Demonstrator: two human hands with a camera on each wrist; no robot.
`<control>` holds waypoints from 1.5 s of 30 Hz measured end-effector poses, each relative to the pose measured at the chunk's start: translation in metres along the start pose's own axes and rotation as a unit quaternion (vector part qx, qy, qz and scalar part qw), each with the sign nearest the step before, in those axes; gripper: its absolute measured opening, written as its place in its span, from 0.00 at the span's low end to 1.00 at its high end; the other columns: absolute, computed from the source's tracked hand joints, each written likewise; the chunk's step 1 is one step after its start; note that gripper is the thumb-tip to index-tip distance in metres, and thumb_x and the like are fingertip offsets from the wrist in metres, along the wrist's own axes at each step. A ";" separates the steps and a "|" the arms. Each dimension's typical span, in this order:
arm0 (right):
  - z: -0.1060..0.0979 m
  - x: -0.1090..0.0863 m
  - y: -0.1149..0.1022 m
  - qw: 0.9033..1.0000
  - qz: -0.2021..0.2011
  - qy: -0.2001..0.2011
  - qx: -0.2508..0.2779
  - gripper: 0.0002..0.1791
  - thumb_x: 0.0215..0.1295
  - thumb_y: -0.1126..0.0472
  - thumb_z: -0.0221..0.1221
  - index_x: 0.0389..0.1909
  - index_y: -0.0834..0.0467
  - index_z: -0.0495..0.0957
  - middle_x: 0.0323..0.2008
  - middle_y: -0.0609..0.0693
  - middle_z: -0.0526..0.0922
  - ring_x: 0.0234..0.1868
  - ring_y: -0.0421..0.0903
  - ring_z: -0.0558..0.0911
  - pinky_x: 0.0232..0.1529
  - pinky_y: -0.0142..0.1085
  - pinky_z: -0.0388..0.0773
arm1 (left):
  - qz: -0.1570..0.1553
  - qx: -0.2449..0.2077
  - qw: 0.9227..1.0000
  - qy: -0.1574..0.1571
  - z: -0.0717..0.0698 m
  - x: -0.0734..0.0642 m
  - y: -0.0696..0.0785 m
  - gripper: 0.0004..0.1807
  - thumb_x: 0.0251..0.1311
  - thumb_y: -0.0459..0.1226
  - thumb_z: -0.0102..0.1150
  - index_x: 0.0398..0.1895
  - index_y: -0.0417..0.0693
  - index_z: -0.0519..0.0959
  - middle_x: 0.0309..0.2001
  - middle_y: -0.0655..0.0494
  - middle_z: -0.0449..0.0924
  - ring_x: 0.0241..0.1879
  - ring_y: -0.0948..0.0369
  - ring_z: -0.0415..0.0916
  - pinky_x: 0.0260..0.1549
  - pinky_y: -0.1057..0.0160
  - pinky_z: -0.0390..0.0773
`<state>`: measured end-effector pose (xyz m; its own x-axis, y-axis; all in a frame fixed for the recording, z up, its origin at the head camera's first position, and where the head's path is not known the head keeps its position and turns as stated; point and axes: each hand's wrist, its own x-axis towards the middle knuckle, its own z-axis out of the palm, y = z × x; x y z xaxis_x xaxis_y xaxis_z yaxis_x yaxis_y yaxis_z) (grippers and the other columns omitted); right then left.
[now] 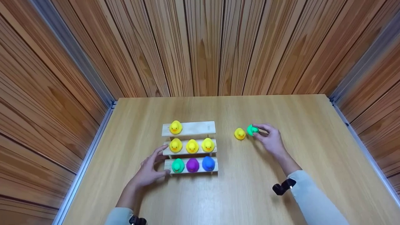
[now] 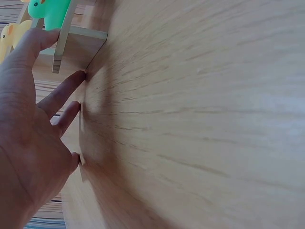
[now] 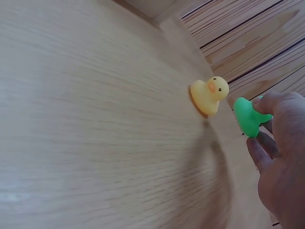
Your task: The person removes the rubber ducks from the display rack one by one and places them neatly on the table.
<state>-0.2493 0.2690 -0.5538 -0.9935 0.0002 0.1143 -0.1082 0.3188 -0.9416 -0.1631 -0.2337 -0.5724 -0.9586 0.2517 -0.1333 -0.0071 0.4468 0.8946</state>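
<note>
My right hand pinches a green rubber duck between thumb and fingers; the right wrist view shows the duck raised off the table. Just left of it a yellow rubber duck sits upright on the table. With its fingers spread, my left hand rests at the left side of a three-step wooden rack. Its thumb touches the lowest step's end, while other fingertips reach down to the tabletop.
On the rack's lowest step stand a green duck, a purple duck and a blue duck. Three yellow ducks line the middle step. One yellow duck sits at the top step's left. Wood-plank walls enclose the table.
</note>
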 end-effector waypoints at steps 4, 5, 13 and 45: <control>0.000 -0.001 0.008 1.000 0.007 0.005 -0.018 0.21 0.76 0.75 0.66 0.67 0.70 0.83 0.67 0.70 0.81 0.76 0.65 0.80 0.61 0.16 0.80 | -0.005 -0.004 1.000 0.000 0.000 0.000 0.000 0.53 0.65 0.38 0.81 0.87 0.78 0.62 0.81 0.46 0.76 0.81 0.39 0.74 0.84 0.23 0.33; 0.001 -0.001 0.009 1.000 0.009 0.006 -0.021 0.21 0.77 0.75 0.66 0.67 0.70 0.84 0.68 0.70 0.81 0.76 0.64 0.81 0.61 0.16 0.80 | -0.006 -0.004 1.000 0.001 0.000 0.000 0.000 0.53 0.65 0.38 0.81 0.87 0.78 0.62 0.81 0.46 0.76 0.81 0.39 0.74 0.85 0.23 0.33; 0.005 -0.003 0.019 1.000 0.019 0.008 0.004 0.21 0.77 0.76 0.65 0.68 0.73 0.82 0.67 0.72 0.80 0.76 0.67 0.80 0.66 0.20 0.81 | 0.005 0.000 1.000 -0.002 0.000 0.000 -0.003 0.54 0.65 0.37 0.81 0.88 0.72 0.60 0.83 0.43 0.74 0.81 0.39 0.75 0.85 0.21 0.37; 0.006 0.000 0.021 1.000 0.023 -0.003 -0.005 0.23 0.75 0.76 0.67 0.69 0.72 0.81 0.69 0.73 0.80 0.78 0.68 0.80 0.73 0.31 0.81 | 0.019 -0.002 1.000 -0.015 0.000 0.000 -0.004 0.52 0.67 0.36 0.78 0.89 0.68 0.59 0.85 0.41 0.68 0.81 0.39 0.75 0.85 0.24 0.60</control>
<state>-0.2516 0.2698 -0.5753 -0.9976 0.0090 0.0689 -0.0621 0.3283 -0.9425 -0.1629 -0.2352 -0.5756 -0.9494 0.2937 -0.1112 0.0283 0.4328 0.9011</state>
